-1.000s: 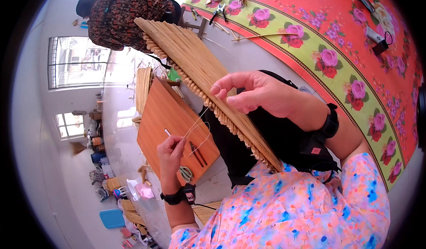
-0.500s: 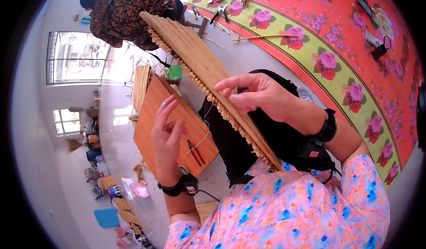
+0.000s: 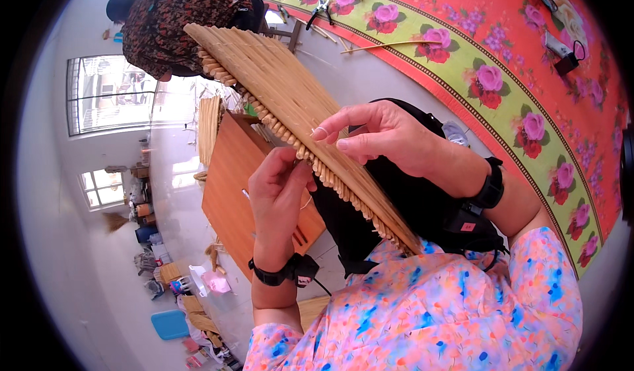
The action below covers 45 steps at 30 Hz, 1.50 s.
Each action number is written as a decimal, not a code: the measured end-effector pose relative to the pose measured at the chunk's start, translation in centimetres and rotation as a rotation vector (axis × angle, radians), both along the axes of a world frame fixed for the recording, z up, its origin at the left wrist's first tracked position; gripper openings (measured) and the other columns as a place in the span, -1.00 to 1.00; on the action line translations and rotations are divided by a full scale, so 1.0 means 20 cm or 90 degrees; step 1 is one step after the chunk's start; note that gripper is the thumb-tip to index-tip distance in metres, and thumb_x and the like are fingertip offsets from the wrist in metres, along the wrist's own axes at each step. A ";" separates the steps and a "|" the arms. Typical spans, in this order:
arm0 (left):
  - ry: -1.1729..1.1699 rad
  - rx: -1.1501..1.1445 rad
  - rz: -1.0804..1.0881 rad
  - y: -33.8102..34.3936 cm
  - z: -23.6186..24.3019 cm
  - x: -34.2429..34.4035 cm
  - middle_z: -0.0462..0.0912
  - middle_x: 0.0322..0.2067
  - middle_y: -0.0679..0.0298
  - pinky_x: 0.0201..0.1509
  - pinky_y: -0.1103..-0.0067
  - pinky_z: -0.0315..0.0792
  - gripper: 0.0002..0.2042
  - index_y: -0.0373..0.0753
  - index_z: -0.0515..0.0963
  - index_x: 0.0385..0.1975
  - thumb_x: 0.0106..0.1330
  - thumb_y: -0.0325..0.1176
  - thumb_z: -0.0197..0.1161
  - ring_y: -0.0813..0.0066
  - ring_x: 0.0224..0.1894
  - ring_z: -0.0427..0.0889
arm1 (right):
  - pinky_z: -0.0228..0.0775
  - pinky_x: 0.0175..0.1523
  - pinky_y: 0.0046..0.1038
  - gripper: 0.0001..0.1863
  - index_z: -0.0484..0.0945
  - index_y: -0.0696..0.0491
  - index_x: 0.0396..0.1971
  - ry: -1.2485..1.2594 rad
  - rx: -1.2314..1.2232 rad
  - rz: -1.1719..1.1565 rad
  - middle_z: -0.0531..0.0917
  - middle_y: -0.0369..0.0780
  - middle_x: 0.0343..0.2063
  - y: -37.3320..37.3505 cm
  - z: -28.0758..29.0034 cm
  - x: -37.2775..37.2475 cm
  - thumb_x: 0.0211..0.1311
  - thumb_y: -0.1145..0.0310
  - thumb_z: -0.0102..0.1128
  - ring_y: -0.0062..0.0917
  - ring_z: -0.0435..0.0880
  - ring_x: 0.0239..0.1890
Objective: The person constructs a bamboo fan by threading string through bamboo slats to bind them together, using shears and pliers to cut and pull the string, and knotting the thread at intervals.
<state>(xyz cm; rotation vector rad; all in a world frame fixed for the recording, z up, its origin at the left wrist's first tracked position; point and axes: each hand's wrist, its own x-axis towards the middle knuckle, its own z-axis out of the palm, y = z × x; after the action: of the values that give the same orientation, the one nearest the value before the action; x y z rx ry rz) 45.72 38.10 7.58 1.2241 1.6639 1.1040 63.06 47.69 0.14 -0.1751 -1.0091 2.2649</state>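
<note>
A long tapering panel of pale bamboo-like slats (image 3: pixel 264 83), with knobby ends along its lower edge, slants across my lap. My left hand (image 3: pixel 277 189) is at that edge, thumb and fingers drawn together; what they pinch is hidden, with pale thread (image 3: pixel 306 202) hanging nearby. My right hand (image 3: pixel 389 140) rests over the panel's face, index finger and thumb apart, the index tip beside a short bit of thread. An orange wooden board (image 3: pixel 221 199) lies below the panel, with dark pliers (image 3: pixel 298 237) on it, partly hidden by my left hand.
A co-worker in patterned clothes (image 3: pixel 172 27) is at the upper left. A floral cloth (image 3: pixel 515 47) spreads at the right, with tools and slats along it. A slat bundle (image 3: pixel 209 126) stands beside the board; assorted items and a blue lid (image 3: pixel 170 325) lie along the wall.
My left hand let the dangling thread drop from its grip, opened, then rose rightward to the panel's edge and closed there. My right hand stayed over the panel, moving little.
</note>
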 end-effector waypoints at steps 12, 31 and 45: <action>0.113 -0.030 0.001 -0.05 0.06 -0.05 0.51 -0.52 0.38 -0.46 0.76 0.32 -0.91 -0.41 0.54 -0.27 0.28 -0.64 0.14 0.73 -0.53 0.45 | 0.23 -0.42 -0.75 -0.79 0.61 0.16 -0.15 -0.131 0.103 -0.079 0.55 -0.45 -0.48 -0.02 -0.02 0.01 0.27 0.47 0.10 -0.87 0.35 -0.53; -0.428 0.262 -0.122 0.00 -0.07 -0.09 0.47 -0.42 0.23 -0.14 0.45 0.38 -0.63 -0.16 0.30 -0.60 0.45 -0.11 0.04 0.41 -0.33 0.40 | 0.53 -0.22 -0.32 -0.26 0.36 0.13 0.11 -0.312 0.474 -0.440 0.49 -0.08 -0.20 -0.23 0.08 -0.04 -0.15 0.22 0.38 -0.19 0.59 -0.23; -0.305 0.183 -0.079 -0.04 -0.01 -0.11 0.24 -0.68 0.38 -0.35 0.51 0.31 -0.58 -0.14 0.22 -0.61 0.46 -0.04 -0.01 0.51 -0.55 0.20 | 0.54 -0.24 -0.42 -0.34 0.44 0.19 -0.01 -0.361 0.519 -0.501 0.55 -0.09 -0.25 -0.28 0.08 -0.09 -0.30 0.45 0.35 -0.26 0.63 -0.31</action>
<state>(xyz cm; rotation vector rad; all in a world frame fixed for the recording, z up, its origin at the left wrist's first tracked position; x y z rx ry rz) 43.47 37.34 7.32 1.1061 1.0814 1.4577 61.25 42.18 1.82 -0.7273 -1.6909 0.9985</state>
